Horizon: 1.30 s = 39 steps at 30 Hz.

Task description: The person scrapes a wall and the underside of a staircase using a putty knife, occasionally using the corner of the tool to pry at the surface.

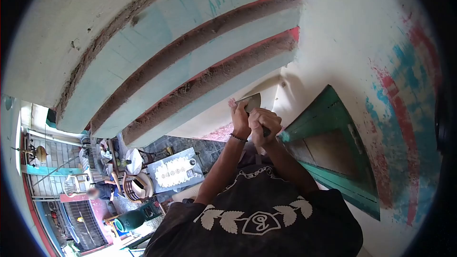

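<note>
A paint scraper with a wide, flat metal blade is held up in front of my chest, against a pale wall. My right hand is closed around its dark handle. Beside it, my left hand grips the blade's near side, the thumb lying against the metal; part of its grip is hidden. Just above and left of the hands run pale blue-green stepped ledges, with rough brown bands and thin red edges between them.
At right, a green framed panel sits in a wall patched with red and blue paint. Far below left are a table with a white cloth, chairs, a green barrel and another person.
</note>
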### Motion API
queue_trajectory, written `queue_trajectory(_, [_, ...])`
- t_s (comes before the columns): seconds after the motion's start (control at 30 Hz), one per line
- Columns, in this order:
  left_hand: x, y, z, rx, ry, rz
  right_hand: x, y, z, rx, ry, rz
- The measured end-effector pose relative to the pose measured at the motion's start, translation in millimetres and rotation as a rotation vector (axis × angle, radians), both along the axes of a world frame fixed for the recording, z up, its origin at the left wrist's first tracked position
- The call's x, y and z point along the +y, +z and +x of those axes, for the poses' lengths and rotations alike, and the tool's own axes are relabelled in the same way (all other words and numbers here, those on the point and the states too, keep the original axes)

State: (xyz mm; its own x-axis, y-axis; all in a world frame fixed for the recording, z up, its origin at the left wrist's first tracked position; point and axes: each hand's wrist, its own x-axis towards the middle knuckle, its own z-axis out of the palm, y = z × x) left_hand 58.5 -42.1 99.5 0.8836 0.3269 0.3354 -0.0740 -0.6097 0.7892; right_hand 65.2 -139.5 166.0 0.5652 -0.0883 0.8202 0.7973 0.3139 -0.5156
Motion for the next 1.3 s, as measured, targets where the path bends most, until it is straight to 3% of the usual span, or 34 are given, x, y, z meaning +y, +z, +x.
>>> queue_trajectory(0.2, [2.5, 9.8, 1.9, 0.091, -0.001, 0.030, 2.0, 12.4, -3.1, -0.014, 0.019, 0.021])
queue_trajectory(0.3, [1.0, 11.8, 3.7, 0.111, -0.026, -0.272, -4.0, 10.4, -3.6, 0.033, 0.007, -0.041])
queue_trajectory(0.43, [3.6, 8.8, 3.9, 0.020, -0.058, 0.094, -2.2, 21.7, -0.9, 0.014, 0.028, -0.080])
queue_trajectory(0.47, [7.5, -4.6, 7.5, 0.012, -0.076, 0.088, 1.2, 18.7, -1.0, -0.010, 0.013, -0.045])
queue_trajectory(0.53, [2.3, -5.0, 8.1, 0.051, -0.075, -0.350, 0.2, 9.5, -3.2, 0.039, 0.049, 0.010])
queue_trajectory(0.6, [-1.0, -5.2, 3.4, 0.062, -0.072, -0.359, -3.6, 11.1, -4.4, 0.101, 0.059, 0.023])
queue_trajectory(0.67, [2.9, -1.1, 4.4, 0.027, -0.075, 0.071, -4.6, 18.7, -5.3, 0.070, 0.049, -0.030])
queue_trajectory(0.77, [13.7, -15.9, 9.0, 0.130, -0.165, 0.040, 0.9, 1.4, 1.4, 0.068, 0.003, -0.104])
queue_trajectory(0.8, [12.7, -21.6, 11.8, 0.150, -0.165, -0.109, 2.8, -4.4, 1.3, 0.098, -0.013, -0.130])
queue_trajectory(0.9, [15.1, -27.6, 9.3, -0.079, -0.202, 0.021, 2.8, -0.2, -0.3, 0.092, 0.001, -0.095])
queue_trajectory(0.93, [14.8, -26.3, 10.6, 0.082, -0.159, -0.186, 2.7, 5.6, -0.8, 0.080, 0.019, -0.070])
queue_trajectory(1.03, [20.0, -24.8, 4.9, 0.131, -0.227, 0.049, 6.9, 1.8, 2.9, 0.058, -0.007, -0.164])
queue_trajectory(1.1, [19.4, -58.1, 4.1, 0.013, -0.227, 0.077, 6.9, -16.3, 3.0, 0.080, -0.105, -0.232])
queue_trajectory(1.17, [20.2, -47.2, 15.6, -0.026, -0.209, -0.021, 0.2, -5.0, -1.4, 0.036, -0.243, -0.302])
queue_trajectory(1.2, [14.9, -9.6, 15.0, 0.011, -0.189, -0.141, 2.9, 4.0, 2.0, 0.066, 0.043, -0.064])
queue_trajectory(1.23, [9.9, 11.1, 3.5, 0.077, -0.168, -0.270, 5.1, 6.7, 1.1, 0.059, 0.033, -0.101])
queue_trajectory(1.3, [8.6, 1.4, 1.7, 0.162, -0.133, -0.193, 4.9, 8.8, 5.2, 0.035, 0.020, -0.185])
